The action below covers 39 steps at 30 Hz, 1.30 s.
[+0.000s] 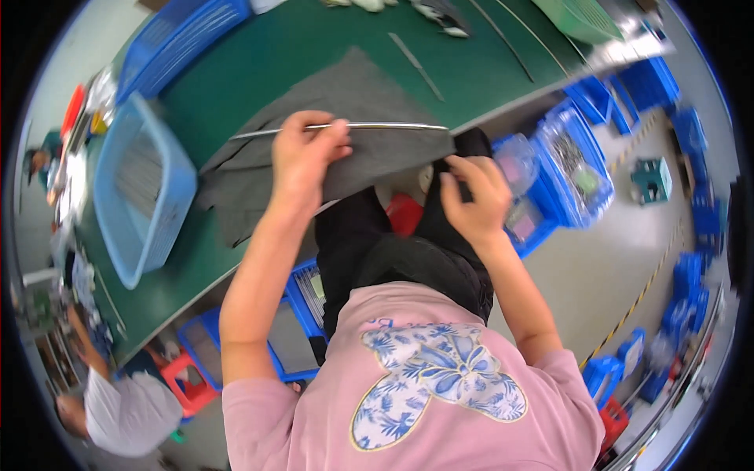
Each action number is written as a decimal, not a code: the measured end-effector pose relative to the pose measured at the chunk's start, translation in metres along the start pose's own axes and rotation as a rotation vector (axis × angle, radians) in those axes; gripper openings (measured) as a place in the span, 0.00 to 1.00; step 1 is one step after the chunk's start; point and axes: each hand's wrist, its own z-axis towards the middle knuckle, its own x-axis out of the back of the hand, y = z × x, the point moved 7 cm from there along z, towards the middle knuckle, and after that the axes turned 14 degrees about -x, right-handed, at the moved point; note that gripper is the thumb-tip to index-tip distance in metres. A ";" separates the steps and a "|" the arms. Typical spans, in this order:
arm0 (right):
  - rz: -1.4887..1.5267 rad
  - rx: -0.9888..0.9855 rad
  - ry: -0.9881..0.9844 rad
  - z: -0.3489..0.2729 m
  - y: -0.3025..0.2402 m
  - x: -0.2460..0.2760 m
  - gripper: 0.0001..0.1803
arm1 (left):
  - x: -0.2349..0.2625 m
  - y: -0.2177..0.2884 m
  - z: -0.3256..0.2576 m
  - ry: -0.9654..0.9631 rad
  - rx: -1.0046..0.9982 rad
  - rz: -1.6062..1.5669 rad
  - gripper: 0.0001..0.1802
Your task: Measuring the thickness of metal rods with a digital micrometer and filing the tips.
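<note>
My left hand (pixel 302 153) is closed on a thin, shiny metal rod (pixel 393 125), its thumb and forefinger pinching the rod near the middle. The rod lies across a dark grey piece of cloth (pixel 353 90), spread over the table's near edge. Folds show in the cloth at its left, below the wrist. My right hand (pixel 481 200) is just off the cloth's right corner, beyond the table edge. Its fingers are curled, with a gap between thumb and forefinger, and nothing shows in them.
A light blue basket (pixel 177 188) holding thin strips stands at left on the green table (pixel 243 78), before a darker blue basket (pixel 177 47). Loose strips (pixel 416 67) lie farther back. Blue bins (pixel 554 200) stand at right. Another person (pixel 129 412) sits at lower left.
</note>
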 end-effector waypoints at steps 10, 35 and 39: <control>0.088 -0.235 -0.626 0.045 -0.001 -0.028 0.09 | -0.027 0.008 -0.018 -0.293 -0.061 0.012 0.19; -0.161 -0.289 0.039 0.022 0.001 -0.036 0.06 | 0.220 0.087 0.022 -0.896 -0.673 1.582 0.38; -0.045 -0.194 0.017 0.027 -0.016 -0.051 0.02 | 0.236 0.087 0.013 -0.901 -0.615 1.578 0.38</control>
